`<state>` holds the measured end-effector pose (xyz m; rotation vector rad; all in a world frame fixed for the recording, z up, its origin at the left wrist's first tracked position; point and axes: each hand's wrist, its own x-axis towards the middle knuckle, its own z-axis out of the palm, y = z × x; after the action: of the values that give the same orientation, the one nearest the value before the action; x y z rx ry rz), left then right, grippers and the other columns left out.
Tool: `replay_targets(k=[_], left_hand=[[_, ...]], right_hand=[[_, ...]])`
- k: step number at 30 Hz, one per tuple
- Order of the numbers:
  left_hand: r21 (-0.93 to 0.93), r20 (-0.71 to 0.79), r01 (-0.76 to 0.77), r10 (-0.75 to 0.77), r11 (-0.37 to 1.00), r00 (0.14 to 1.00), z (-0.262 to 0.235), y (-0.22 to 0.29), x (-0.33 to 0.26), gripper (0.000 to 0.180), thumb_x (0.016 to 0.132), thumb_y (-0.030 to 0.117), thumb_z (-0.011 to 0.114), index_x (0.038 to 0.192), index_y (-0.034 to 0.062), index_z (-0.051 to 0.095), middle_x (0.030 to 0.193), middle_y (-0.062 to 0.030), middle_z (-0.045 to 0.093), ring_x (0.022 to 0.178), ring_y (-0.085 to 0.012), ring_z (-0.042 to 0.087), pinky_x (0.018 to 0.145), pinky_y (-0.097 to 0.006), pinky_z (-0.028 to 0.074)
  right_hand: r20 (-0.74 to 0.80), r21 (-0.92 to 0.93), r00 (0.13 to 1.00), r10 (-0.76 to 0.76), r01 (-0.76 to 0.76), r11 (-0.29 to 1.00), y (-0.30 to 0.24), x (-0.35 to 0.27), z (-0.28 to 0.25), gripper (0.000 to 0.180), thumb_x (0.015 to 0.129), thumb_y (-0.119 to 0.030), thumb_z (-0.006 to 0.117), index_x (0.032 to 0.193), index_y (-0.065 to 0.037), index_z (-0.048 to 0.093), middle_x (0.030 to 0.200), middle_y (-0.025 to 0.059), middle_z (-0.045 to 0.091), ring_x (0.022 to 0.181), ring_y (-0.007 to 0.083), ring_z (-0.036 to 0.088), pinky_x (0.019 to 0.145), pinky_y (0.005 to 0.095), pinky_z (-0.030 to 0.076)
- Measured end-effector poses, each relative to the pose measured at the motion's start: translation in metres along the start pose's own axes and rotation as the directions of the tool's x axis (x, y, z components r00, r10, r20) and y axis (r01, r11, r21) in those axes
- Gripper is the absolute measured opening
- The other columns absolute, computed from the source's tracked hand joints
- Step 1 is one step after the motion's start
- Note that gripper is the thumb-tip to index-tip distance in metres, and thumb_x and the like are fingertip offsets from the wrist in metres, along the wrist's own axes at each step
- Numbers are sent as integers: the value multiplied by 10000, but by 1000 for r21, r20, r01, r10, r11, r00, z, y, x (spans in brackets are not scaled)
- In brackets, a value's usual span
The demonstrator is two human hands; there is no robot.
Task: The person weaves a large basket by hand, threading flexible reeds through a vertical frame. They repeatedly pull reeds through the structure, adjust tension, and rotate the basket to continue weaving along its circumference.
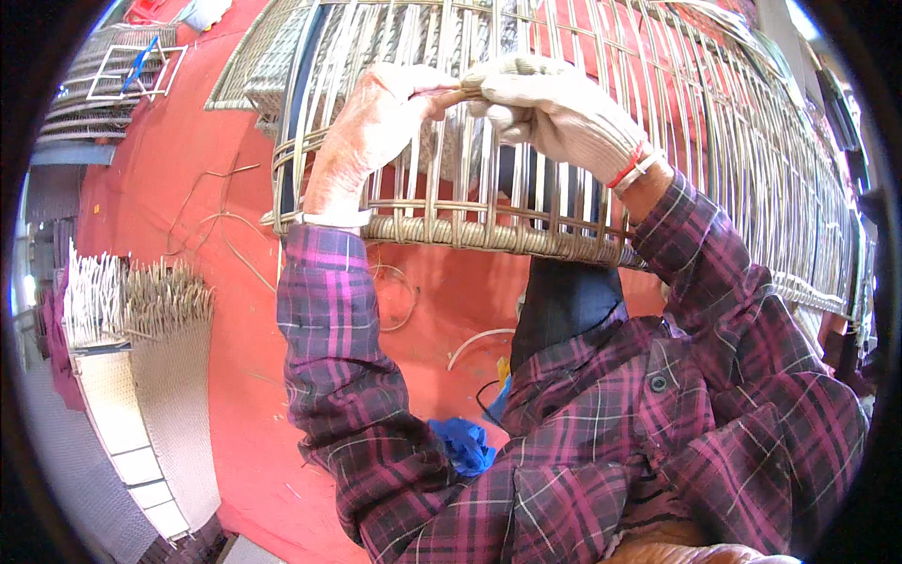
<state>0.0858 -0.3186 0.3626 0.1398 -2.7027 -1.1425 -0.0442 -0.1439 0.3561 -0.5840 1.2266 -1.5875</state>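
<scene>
A large wicker frame (442,230) of tan and brown strands stretches in front of me, with upright canes crossed by woven strips. Over its near part my left hand (381,117) is closed, thumb and fingers pinching one end of a short brownish strand (458,93). My right hand (554,108), in a pale knitted glove, meets it from the other side, its fingertips closed on the same strand. Part of the strand is hidden by the glove. Both hands sit above the vertical canes, close together.
A red floor covering (254,376) spreads below, with loose cane strands (249,263) on it. At left stand woven panels (169,404) with frayed tops and a white frame (136,73). A blue plastic piece (463,446) lies near my leg (568,301).
</scene>
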Motion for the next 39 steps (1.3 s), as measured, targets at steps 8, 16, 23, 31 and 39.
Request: replay_targets(k=[8, 16, 23, 31, 39], left_hand=[[31, 7, 99, -99, 995, 995, -6, -14, -19, 229, 916, 132, 588, 1093, 33, 695, 923, -95, 717, 770, -153, 624, 721, -303, 492], [29, 63, 150, -152, 988, 986, 7, -10, -8, 297, 929, 226, 629, 1149, 34, 679, 823, -28, 700, 752, -84, 590, 689, -273, 485], [-14, -12, 121, -121, 993, 993, -5, 2, -35, 232, 869, 177, 669, 1040, 29, 717, 826, -86, 717, 720, -139, 631, 645, -279, 473], [268, -454, 348, -201, 898, 868, -40, -1, -88, 159, 863, 99, 625, 973, 84, 739, 851, -76, 708, 754, -199, 674, 673, -319, 514], [753, -272, 364, -245, 549, 931, -20, -21, -90, 150, 827, 146, 583, 878, 140, 724, 829, -103, 673, 815, -329, 663, 702, -451, 520]], right_hand=[[29, 134, 997, -67, 63, 989, 37, 2, -13, 163, 923, -83, 605, 1057, 10, 601, 887, 56, 659, 774, 107, 666, 685, 235, 574], [-81, -189, 965, -250, 232, 954, 25, -7, -12, 216, 933, -76, 600, 1133, -5, 638, 949, 48, 668, 821, 101, 642, 716, 237, 549], [13, -270, 974, -224, 219, 937, 26, -7, -8, 347, 963, -157, 574, 1272, 2, 573, 1035, 57, 666, 875, 99, 639, 779, 228, 526], [212, 174, 977, -23, -14, 985, 57, 50, 42, 375, 929, -152, 609, 1230, 61, 541, 1052, 86, 647, 985, 160, 649, 836, 257, 542], [415, -245, 849, -328, 451, 858, 71, 104, 30, 242, 936, -124, 594, 1132, 15, 562, 1054, 95, 641, 979, 180, 664, 894, 279, 554]])
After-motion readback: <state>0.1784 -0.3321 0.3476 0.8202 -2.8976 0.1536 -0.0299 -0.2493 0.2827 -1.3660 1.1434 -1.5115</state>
